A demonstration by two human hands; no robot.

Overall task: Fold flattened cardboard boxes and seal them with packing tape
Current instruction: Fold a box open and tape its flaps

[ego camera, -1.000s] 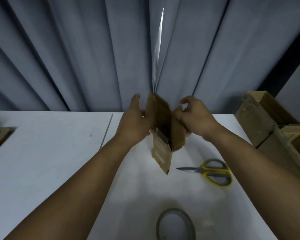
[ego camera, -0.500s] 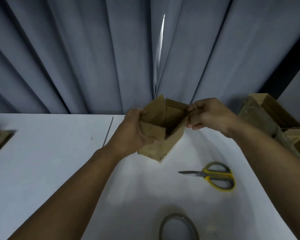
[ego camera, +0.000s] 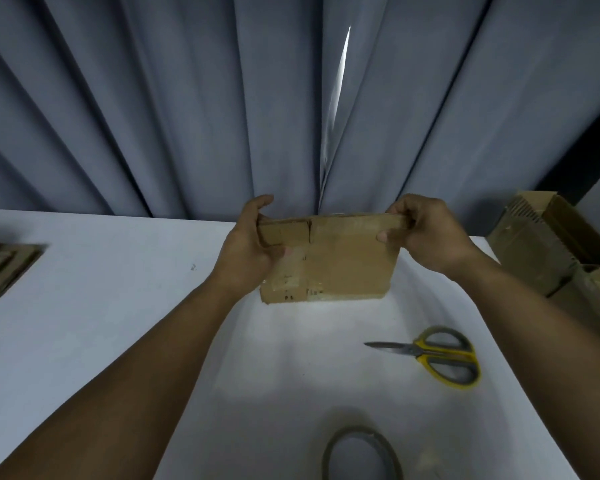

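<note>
Nearest, well in front of the cardboard box (ego camera: 343,265), a roll of packing tape (ego camera: 355,432) lay on the white table (ego camera: 101,306). Scissors (ego camera: 437,355) lay closer to the box, off its lower right corner, blades pointing left. The box stood mid-table with its broad face toward the camera. The left hand (ego camera: 246,244) gripped its left end and the right hand (ego camera: 430,233) pinched its upper right edge. Left of the box lay flat cardboard (ego camera: 4,268), right of it more boxes (ego camera: 548,251), and behind it a grey curtain (ego camera: 187,116).

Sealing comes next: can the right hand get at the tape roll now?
Likely yes, once it lets go: the right hand pinches the box, and only the flat-lying scissors sit near its path to the tape roll.
</note>
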